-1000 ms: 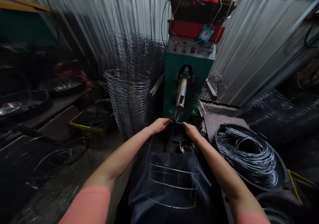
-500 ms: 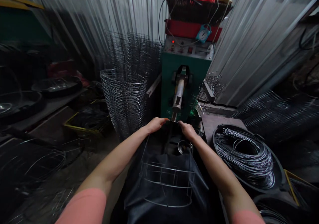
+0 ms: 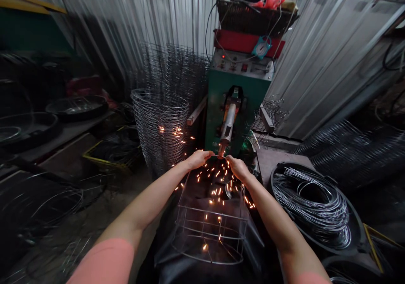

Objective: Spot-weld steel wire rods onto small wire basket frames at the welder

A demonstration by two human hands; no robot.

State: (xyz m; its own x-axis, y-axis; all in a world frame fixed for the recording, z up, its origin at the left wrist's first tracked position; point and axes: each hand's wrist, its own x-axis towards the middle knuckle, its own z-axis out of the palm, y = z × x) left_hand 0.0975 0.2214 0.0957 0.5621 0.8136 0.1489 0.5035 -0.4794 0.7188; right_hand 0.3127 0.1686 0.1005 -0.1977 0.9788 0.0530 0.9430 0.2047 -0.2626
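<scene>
My left hand (image 3: 200, 159) and my right hand (image 3: 238, 167) pinch opposite sides of a wire frame (image 3: 210, 235) at the tip of a spot welder. The frame's thin uprights run down from my hands to several curved hoops over my lap. Between my fingertips, its top wire touches the welder's electrode (image 3: 222, 148), below the round metal arm (image 3: 229, 121). Orange sparks (image 3: 217, 191) spray downward and sideways from that contact. A dark apron (image 3: 166, 254) covers my lap. Behind the arm stands the green welder body (image 3: 218, 81).
Left of the welder, stacked wire hoops (image 3: 161, 115) stand tall. A black tub (image 3: 356, 216) with coiled wire rings sits at right. A yellow-edged crate (image 3: 95, 155) is at left. Above the welder sit a blue dial gauge (image 3: 262, 47) and a loaded basket (image 3: 253, 16).
Sparks have burst out at the electrode where there were none. Both hands keep their hold on the wire frame. The view has shifted slightly, and the frame's lower hoops have tilted a little.
</scene>
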